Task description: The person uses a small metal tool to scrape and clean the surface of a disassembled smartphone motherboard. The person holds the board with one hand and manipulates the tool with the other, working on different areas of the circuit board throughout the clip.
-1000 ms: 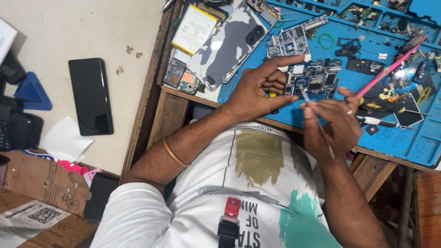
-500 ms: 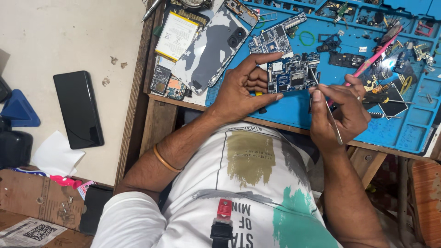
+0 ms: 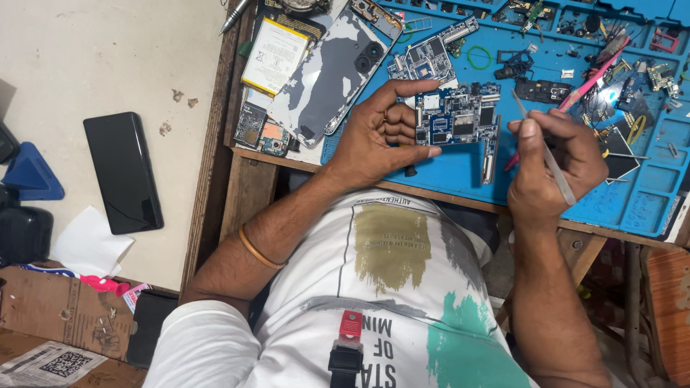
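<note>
Far left, a black rectangular smartphone (image 3: pixel 123 171) lay face up on the pale floor, with a blue triangular plastic pick (image 3: pixel 30 174) beside it. On the wooden desk (image 3: pixel 244 192), a grey phone back housing with camera cut-outs (image 3: pixel 327 75) lay next to a flat battery with a pale yellow label (image 3: pixel 274 55); the housing's right edge overlapped the blue silicone repair mat (image 3: pixel 632 197).

Left hand (image 3: pixel 377 136): fingers curled around the left edge of the blue printed circuit board with metal shields (image 3: pixel 460 118), index finger along its top edge, thumb under its bottom edge. The board was held just above the mat, near the mat's middle. A second, greyer circuit board (image 3: pixel 424 61) lay on the mat just above the hand.

Right hand (image 3: pixel 550 165): fingers pinched closed on slim metal tweezers (image 3: pixel 546 151), tips pointing up-left, just beside the board's right edge; contact could not be told. A pink-handled tool (image 3: pixel 593 79) lay slantwise on the mat behind this hand.
</note>
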